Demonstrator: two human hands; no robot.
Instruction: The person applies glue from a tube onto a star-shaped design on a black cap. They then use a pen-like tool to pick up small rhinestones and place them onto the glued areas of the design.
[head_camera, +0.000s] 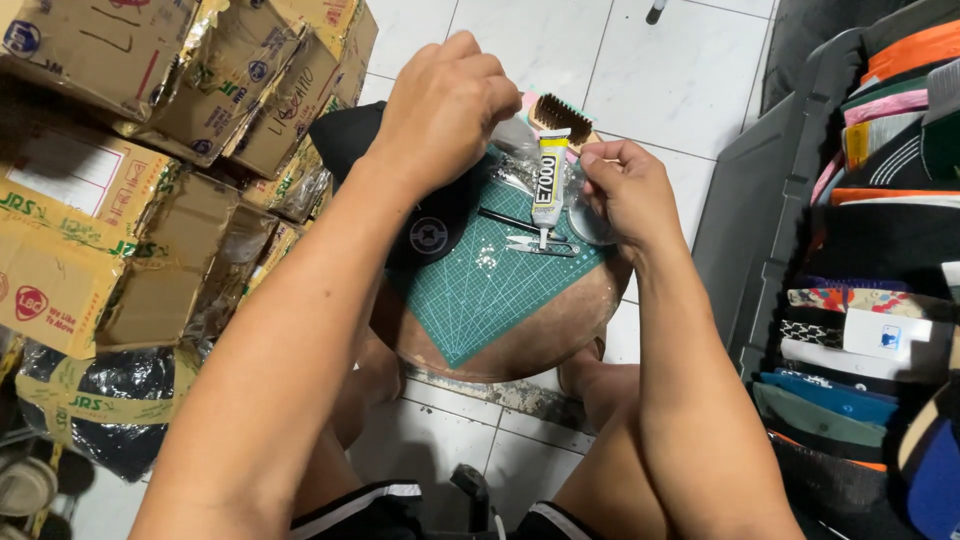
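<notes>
— Knees first, nearest us: bare legs in black shorts with a white stripe, either side of a small round wooden stool on the white tiled floor.

— And on the stool?

— A green cutting mat with a white grid, laid at an angle so one corner points back at the person. On it, towards the far side, lie small thread snips and a thin dark tool I can't identify.

— What are the hands doing?

— The right hand is pinched shut at thumb and fingertips, at the upper end of a yellow-and-white glue tube. The tube stands roughly upright, its nozzle down just above the snips. Just under that hand sits a clear round lid or dish, partly hidden.

— And the left?

— The left hand is clenched, knuckles up, above a black cap with a round emblem that lies over the mat's left edge. Whatever the fingers grip is hidden beneath them; I cannot tell what it is. Crumpled clear plastic sits between the two hands.

— Further back?

— A brown comb-like piece just past the tube. To the left, stacked taped cardboard boxes; to the right, a dark plastic crate and rows of folded caps in many colours.
</notes>
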